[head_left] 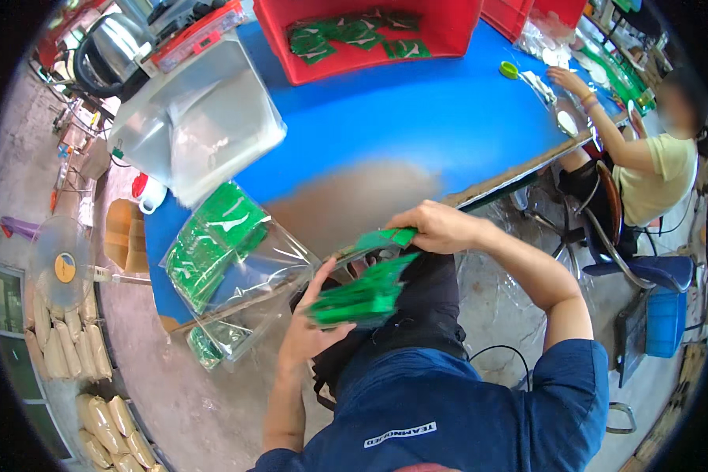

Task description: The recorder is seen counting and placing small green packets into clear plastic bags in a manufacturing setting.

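Note:
My left hand (311,334) is closed around a stack of flat green packets (362,299), held over my lap at the table's near edge. The stack is smeared by motion. Above it, my right hand (442,226) pinches the end of another green packet (389,238), which slants down toward my left fingers. A large clear plastic bag (283,256) lies to the left, partly over the table edge. Inside that bag are several green packets (228,216). A smaller clear bag with something green (204,348) hangs below the edge.
On the blue table (346,145) stands a red bin (377,69) with green packets inside. A stack of clear plastic bags (212,118), a white mug (151,195) and a kettle (118,51) are at left. Another person (653,173) sits working at right.

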### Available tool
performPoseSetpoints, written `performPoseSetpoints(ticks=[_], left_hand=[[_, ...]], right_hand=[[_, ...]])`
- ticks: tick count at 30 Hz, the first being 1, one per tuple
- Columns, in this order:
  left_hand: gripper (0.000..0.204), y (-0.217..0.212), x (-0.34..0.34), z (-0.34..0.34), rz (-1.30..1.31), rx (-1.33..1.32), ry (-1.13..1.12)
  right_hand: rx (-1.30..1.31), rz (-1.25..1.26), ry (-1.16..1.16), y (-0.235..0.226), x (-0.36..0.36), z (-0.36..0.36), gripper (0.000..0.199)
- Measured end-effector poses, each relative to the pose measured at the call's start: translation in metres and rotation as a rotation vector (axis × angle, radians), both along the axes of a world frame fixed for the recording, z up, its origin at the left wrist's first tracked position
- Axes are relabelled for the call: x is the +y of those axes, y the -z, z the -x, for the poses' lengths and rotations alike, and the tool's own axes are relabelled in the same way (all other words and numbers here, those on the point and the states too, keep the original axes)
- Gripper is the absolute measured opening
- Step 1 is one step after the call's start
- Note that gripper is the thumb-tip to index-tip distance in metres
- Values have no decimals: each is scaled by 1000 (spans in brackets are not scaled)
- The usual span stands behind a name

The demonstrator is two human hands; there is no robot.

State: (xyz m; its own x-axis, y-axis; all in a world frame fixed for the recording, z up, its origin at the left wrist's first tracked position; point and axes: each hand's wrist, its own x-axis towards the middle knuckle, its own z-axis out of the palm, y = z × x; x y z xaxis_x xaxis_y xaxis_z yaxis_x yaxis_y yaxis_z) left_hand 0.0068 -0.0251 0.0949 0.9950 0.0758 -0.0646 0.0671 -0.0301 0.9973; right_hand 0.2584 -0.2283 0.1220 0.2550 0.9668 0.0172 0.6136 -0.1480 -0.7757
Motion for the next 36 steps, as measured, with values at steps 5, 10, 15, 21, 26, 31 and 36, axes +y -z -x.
performPoseSetpoints(ticks=[5, 10, 15, 21, 26, 31, 36], left_hand=[[39, -12, -3, -59, -241, -199, 109], [25, 19, 7, -85, -88, -88, -181], [32, 40, -2, -108, -104, -49, -756], [39, 55, 3, -113, -51, -53, -890], [47, 68, 24, -88, 70, -10, -718], [57, 68, 32, -86, 561, 96, -655], [42, 61, 30, -79, 340, 65, -630]], right_hand=[[247, 126, -348, -22, 23, -32, 24], [-182, -238, 383, 36, 71, -205, 52], [-908, 47, 604, 66, 73, -382, 108], [-866, 92, 545, 94, 87, -428, 83], [-381, -288, 714, 81, 119, -327, 29], [361, -285, 189, 40, 123, -141, 25], [402, -110, -170, 16, 165, -133, 29]])
